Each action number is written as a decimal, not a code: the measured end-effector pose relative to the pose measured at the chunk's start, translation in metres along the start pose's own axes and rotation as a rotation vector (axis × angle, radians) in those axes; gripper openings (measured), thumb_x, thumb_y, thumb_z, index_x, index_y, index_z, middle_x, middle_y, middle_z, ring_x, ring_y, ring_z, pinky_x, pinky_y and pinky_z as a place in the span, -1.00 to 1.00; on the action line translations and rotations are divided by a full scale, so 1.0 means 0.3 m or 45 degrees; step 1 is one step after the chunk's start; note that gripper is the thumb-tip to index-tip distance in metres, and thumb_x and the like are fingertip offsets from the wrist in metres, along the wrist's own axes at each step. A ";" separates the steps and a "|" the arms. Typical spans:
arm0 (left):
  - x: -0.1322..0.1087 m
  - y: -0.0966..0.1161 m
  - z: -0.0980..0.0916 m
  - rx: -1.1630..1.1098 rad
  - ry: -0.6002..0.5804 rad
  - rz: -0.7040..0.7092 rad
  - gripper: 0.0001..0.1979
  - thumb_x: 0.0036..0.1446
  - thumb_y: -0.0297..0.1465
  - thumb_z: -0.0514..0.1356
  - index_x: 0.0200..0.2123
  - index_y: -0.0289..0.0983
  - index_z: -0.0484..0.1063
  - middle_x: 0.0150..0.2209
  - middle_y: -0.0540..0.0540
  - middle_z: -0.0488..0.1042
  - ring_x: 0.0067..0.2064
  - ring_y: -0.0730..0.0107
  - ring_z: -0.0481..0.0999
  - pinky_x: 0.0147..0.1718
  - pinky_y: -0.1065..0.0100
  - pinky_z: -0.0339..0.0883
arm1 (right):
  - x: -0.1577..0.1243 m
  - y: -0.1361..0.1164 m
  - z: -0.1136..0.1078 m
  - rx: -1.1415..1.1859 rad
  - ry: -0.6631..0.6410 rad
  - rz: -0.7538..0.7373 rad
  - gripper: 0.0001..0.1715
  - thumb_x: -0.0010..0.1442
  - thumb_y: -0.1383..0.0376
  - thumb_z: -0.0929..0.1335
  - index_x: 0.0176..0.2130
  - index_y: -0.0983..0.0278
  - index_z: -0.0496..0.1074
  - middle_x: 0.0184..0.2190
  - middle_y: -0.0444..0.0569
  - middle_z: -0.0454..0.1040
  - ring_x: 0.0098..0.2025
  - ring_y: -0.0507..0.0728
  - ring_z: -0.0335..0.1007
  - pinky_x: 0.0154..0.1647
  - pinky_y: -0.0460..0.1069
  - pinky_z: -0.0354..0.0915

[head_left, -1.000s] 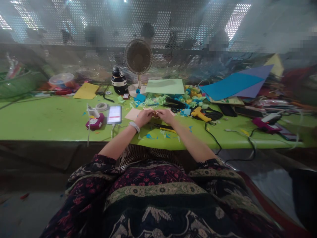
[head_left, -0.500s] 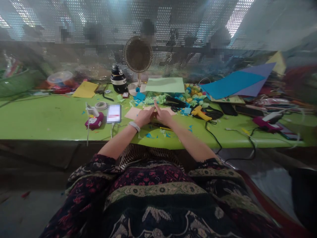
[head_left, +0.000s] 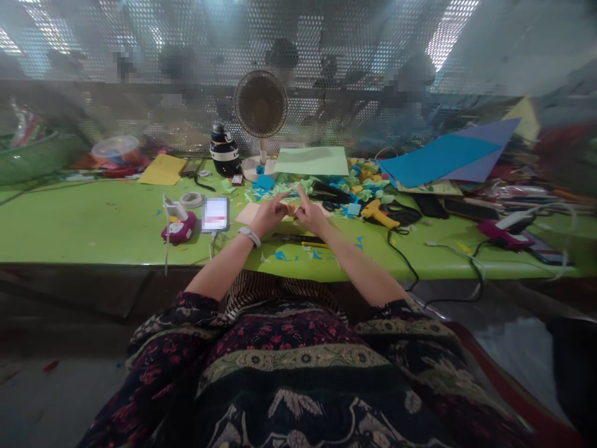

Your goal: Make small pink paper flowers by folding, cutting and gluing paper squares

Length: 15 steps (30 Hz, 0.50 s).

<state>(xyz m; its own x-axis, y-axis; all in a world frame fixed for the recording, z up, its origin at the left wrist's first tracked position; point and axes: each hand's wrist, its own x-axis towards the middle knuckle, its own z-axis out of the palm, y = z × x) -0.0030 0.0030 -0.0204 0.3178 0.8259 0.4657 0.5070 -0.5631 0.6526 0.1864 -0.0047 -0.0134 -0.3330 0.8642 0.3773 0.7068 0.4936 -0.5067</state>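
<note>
Over the middle of the green table, my left hand and my right hand face each other with a small gap between. Thumbs and fingers pinch a small peach-orange paper piece at its two sides, while the index fingers point forward. The exact fold of the piece is too small to make out. Pale pink paper lies under and beside the hands. Just nearer to me are a dark slim tool and a yellow pencil-like stick, amid blue paper scraps.
Behind the hands lie curled green, blue and yellow paper pieces and a light green sheet. A yellow glue gun with a black cord sits right. Left are a phone, tape roll, bottle and fan.
My hands have moved slightly apart, and the small paper piece now shows between them. The dark tool in front of them is more exposed.
</note>
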 end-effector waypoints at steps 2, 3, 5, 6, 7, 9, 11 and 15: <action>0.004 -0.006 0.002 -0.141 0.021 -0.027 -0.47 0.13 -0.49 0.15 0.20 -0.37 0.38 -0.43 -0.05 0.57 -0.38 0.38 0.52 -0.27 0.38 0.38 | 0.000 0.003 -0.005 0.137 0.012 0.035 -0.28 0.29 0.30 0.23 0.39 0.38 0.15 -0.40 0.02 0.63 -0.36 0.21 0.53 -0.15 0.07 0.41; 0.006 -0.008 0.005 -0.216 0.028 -0.049 -0.49 0.12 -0.48 0.17 0.17 -0.38 0.40 -0.44 -0.04 0.56 -0.38 0.38 0.52 -0.28 0.38 0.39 | 0.000 0.004 -0.006 0.200 0.013 0.055 -0.28 0.28 0.30 0.24 0.38 0.37 0.17 -0.39 0.01 0.63 -0.37 0.21 0.53 -0.16 0.07 0.42; 0.011 -0.012 0.010 -0.379 0.047 -0.121 -0.54 0.10 -0.46 0.19 0.10 -0.38 0.45 -0.42 -0.06 0.57 -0.38 0.38 0.54 -0.28 0.37 0.41 | 0.001 0.008 -0.005 0.303 0.034 0.094 -0.29 0.25 0.32 0.26 0.35 0.33 0.20 -0.37 -0.02 0.64 -0.36 0.20 0.54 -0.18 0.07 0.44; 0.013 -0.015 0.013 -0.457 0.060 -0.167 -0.59 0.09 -0.45 0.20 0.03 -0.38 0.48 -0.40 -0.08 0.58 -0.37 0.38 0.55 -0.28 0.36 0.43 | 0.003 0.010 -0.004 0.341 0.056 0.113 -0.32 0.23 0.33 0.26 0.32 0.32 0.24 -0.36 -0.03 0.64 -0.35 0.19 0.55 -0.18 0.06 0.45; 0.016 -0.018 0.015 -0.524 0.074 -0.212 -0.66 0.07 -0.44 0.21 -0.05 -0.38 0.50 -0.39 -0.09 0.59 -0.36 0.38 0.56 -0.27 0.36 0.44 | 0.005 0.012 -0.002 0.367 0.080 0.133 -0.36 0.23 0.33 0.27 0.28 0.32 0.30 -0.35 -0.03 0.65 -0.34 0.18 0.56 -0.18 0.06 0.45; 0.022 -0.025 0.018 -0.614 0.089 -0.280 -0.80 0.05 -0.40 0.23 -0.25 -0.36 0.52 -0.39 -0.11 0.59 -0.34 0.38 0.57 -0.25 0.35 0.46 | 0.010 0.015 0.000 0.396 0.111 0.166 -0.52 0.22 0.32 0.27 0.11 0.33 0.44 -0.35 -0.01 0.65 -0.33 0.17 0.58 -0.19 0.04 0.46; 0.025 -0.031 0.019 -0.643 0.095 -0.317 -0.85 0.04 -0.35 0.24 -0.39 -0.34 0.50 -0.42 -0.10 0.58 -0.34 0.37 0.57 -0.25 0.34 0.46 | 0.013 0.017 0.000 0.383 0.129 0.175 -0.70 0.22 0.32 0.28 -0.11 0.33 0.52 -0.36 0.01 0.65 -0.33 0.16 0.58 -0.20 0.02 0.45; 0.023 -0.035 0.014 -0.547 0.086 -0.307 -0.84 -0.01 -0.32 0.25 -0.46 -0.31 0.52 -0.44 -0.08 0.58 -0.36 0.37 0.55 -0.31 0.37 0.43 | 0.014 0.017 -0.005 0.362 0.090 0.171 -0.85 0.19 0.34 0.31 -0.34 0.29 0.49 -0.43 -0.03 0.62 -0.37 0.12 0.56 -0.25 -0.02 0.43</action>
<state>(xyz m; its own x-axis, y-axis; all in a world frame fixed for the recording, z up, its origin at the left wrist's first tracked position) -0.0029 0.0146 -0.0265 0.1722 0.9383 0.2999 0.1792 -0.3292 0.9271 0.1895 0.0012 -0.0132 -0.1977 0.9193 0.3402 0.5353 0.3920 -0.7482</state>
